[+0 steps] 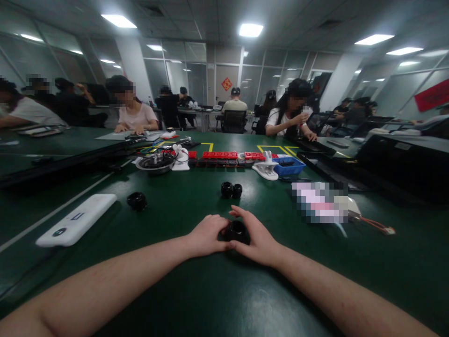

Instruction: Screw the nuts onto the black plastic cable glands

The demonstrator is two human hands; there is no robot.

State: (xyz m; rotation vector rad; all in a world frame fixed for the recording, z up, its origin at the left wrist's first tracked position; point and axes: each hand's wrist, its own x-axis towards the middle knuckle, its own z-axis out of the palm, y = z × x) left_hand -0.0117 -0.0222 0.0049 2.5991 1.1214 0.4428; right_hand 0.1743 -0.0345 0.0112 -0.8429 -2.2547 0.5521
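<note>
Between my two hands, low over the near middle of the green table, is a glossy black ring-shaped part (237,231) with a hollow top. My left hand (209,235) grips its left side, fingers curled and thumb along the near edge. Around the right side wraps my right hand (257,236), its thumb in front and fingers behind. My fingers cover parts of the ring's sides. Just beyond, two similar black parts (226,189) stand side by side. Another black part (136,201) sits off to the left.
A white oblong device (77,220) lies left. Farther back are a metal bowl (156,164), white clamps (265,166), red strips (220,155) and a blue bin (289,165). A wired item (354,208) lies right. Two people sit across the table (168,290).
</note>
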